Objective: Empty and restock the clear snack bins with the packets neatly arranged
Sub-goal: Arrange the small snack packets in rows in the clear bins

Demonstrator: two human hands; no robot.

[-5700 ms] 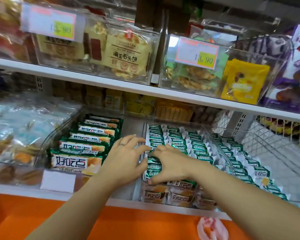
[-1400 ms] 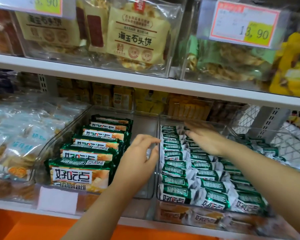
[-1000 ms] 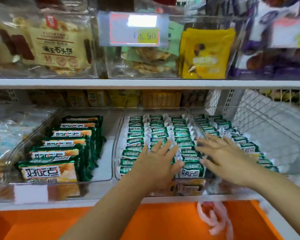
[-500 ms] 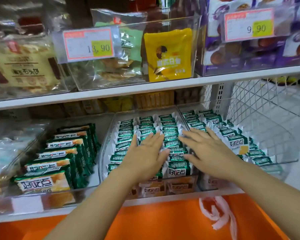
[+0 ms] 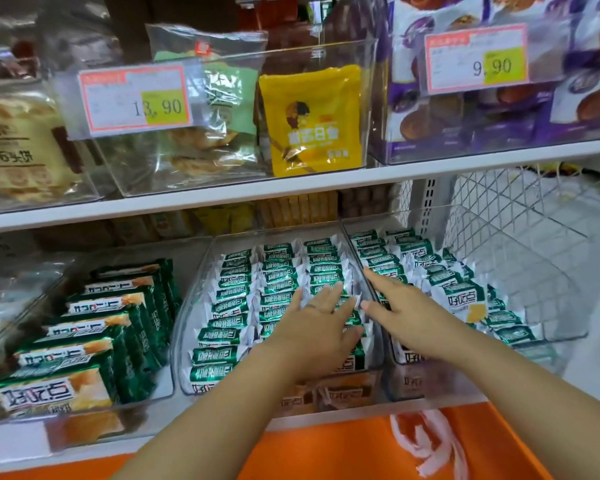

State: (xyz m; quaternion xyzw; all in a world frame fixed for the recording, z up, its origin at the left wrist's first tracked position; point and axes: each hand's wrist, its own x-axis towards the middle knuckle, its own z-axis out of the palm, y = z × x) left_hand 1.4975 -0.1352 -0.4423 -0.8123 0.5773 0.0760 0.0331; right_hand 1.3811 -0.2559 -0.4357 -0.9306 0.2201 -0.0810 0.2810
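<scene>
Three clear bins (image 5: 364, 372) at centre frame on the lower shelf (image 5: 222, 433) hold rows of green packets (image 5: 238, 292), both flat hands resting on them, left hand (image 5: 321, 332) and right hand (image 5: 407, 317), fingers spread, gripping nothing.

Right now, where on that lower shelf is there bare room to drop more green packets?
Bare floor shows in the left bin, right of its large packets. The wire basket looks empty toward its back. The middle bin under the left hand and the right bin under the right hand are packed.
</scene>
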